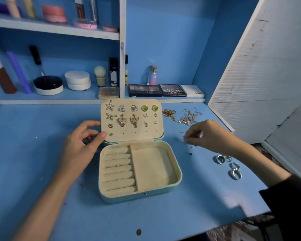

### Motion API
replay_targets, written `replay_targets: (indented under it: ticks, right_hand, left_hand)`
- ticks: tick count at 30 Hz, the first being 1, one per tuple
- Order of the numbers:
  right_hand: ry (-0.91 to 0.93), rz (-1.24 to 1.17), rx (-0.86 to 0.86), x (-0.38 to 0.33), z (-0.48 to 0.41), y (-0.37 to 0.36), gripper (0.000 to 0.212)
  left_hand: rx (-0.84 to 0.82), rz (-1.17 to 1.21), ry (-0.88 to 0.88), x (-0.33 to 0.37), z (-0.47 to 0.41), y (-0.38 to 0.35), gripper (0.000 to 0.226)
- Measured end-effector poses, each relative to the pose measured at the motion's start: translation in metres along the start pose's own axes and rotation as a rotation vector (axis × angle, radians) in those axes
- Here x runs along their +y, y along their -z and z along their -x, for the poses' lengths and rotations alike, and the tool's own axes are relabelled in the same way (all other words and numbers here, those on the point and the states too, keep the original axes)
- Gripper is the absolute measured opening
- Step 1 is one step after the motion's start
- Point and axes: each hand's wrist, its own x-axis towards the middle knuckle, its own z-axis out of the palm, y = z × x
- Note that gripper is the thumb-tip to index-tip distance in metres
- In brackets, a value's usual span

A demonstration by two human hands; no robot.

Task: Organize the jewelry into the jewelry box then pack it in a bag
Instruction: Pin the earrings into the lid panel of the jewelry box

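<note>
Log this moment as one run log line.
left hand holds box lid | right hand at loose studs, grip unclear | earrings pinned on lid | rings, chains on table

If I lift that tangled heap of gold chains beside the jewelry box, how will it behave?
The tangled heap of thin gold chains will probably sag limply, as its strands lie in loose loops. Being knotted together, several may rise at once. Such fine links suggest little weight.
</note>
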Motion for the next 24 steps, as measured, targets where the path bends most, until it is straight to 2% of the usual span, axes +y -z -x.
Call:
replay_targets:
  ticks: [6,11,16,24]
  right_hand:
    - [0.216,-0.213,0.033,-0.049,-0.011,-0.016,0.005]
    - [0.352,-0.239,0.105,-0.082,-0.021,-0.051,0.006]
    - [0.360,-0.254,0.196,-0.092,-0.032,-0.070,0.005]
    - [0.349,-0.275,0.252,-0.094,-0.037,-0.080,0.007]
  left_hand:
    - [0.007,0.014,0.003,0.002,0.001,-0.001,0.024]
    - [0.018,0.008,-0.002,0.000,0.001,-0.002,0.026]
    - [0.023,-0.009,-0.006,-0.001,0.000,-0.001,0.027]
    - [0.018,-0.013,0.000,0.000,0.000,-0.001,0.025]
